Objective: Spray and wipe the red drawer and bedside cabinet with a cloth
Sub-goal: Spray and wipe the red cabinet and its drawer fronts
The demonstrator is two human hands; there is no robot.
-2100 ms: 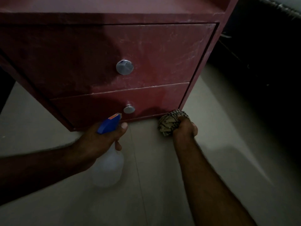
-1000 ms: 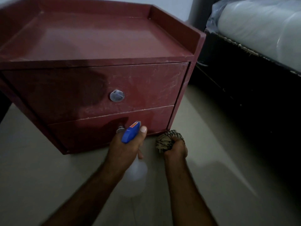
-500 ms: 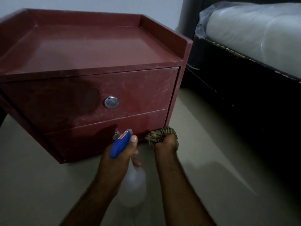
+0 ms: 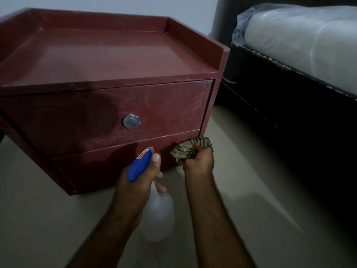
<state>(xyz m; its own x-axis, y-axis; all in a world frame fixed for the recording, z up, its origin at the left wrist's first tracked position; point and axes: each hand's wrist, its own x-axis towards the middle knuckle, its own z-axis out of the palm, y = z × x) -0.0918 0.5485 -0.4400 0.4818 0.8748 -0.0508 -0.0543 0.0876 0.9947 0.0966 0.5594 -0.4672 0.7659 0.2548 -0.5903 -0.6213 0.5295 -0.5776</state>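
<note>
Cloth [image 4: 190,149] soft, light, bunching in my right hand [image 4: 199,162], pressing against right end of lower red drawer [image 4: 108,165]. I am gripping spray bottle [image 4: 158,215] by neck in left hand [image 4: 138,184]; judging it light, smooth plastic, slippery if wet. Bedside cabinet [image 4: 108,60] standing on floor [image 4: 38,219] beside bed [image 4: 280,105].
</note>
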